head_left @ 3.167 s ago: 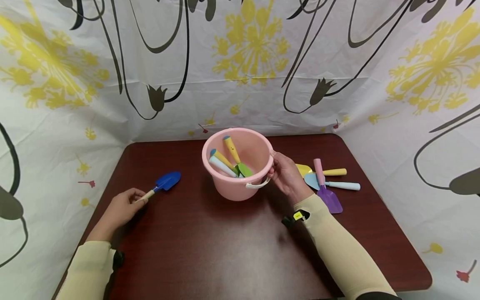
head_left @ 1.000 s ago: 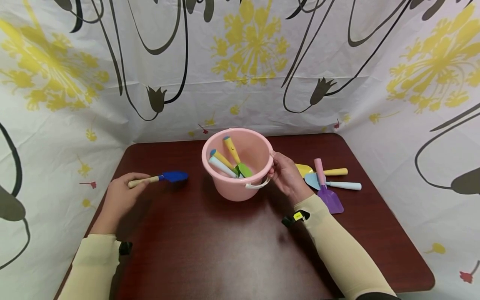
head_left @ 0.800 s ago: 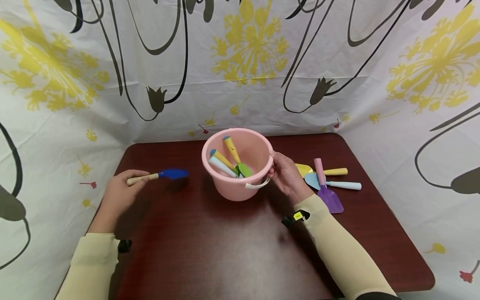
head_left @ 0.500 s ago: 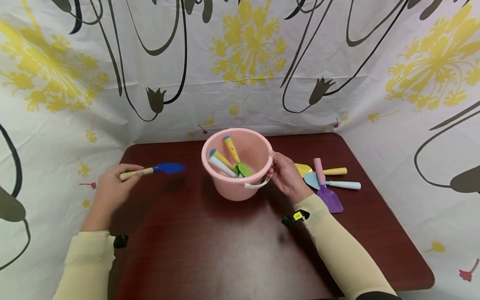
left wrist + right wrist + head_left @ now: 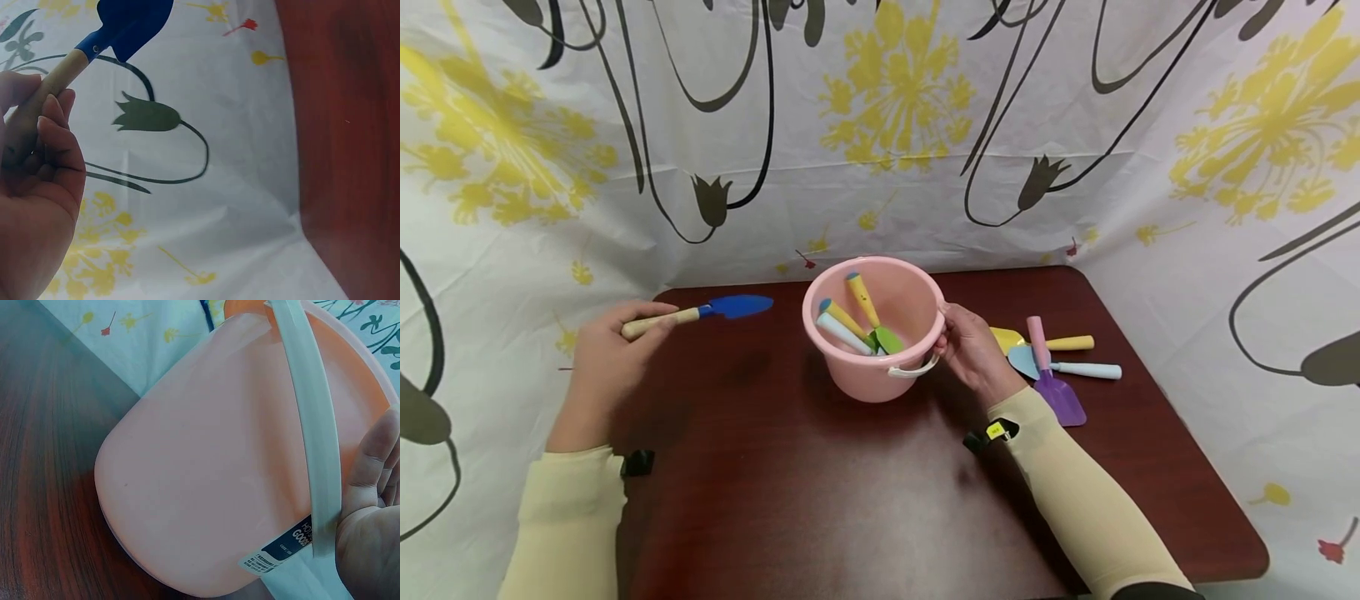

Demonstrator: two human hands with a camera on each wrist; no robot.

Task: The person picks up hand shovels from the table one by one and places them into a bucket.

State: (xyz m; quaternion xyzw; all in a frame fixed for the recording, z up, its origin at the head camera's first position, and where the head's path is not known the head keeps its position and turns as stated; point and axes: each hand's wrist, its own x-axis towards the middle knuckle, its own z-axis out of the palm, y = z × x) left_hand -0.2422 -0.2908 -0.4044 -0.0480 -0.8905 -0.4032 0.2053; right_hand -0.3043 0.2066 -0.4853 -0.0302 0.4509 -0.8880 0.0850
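Note:
My left hand grips the pale wooden handle of a small trowel with a blue blade, held up over the table's far left part. The left wrist view shows thumb and fingers round that trowel's handle. At the centre a pink bucket leans a little toward me, and my right hand grips its rim on the right side. Inside it lie green-bladed tools with yellow handles and a white handle. The right wrist view shows the bucket's white bail handle beside my right hand.
Right of the bucket, several toy tools overlap on the table: a yellow shovel, a light-blue trowel and a purple shovel with a pink handle. A patterned cloth hangs round the dark red table.
My left hand has lifted the blue trowel off the table and moved it farther back and up, its blade now pointing right. The right hand and the bucket have stayed in place.

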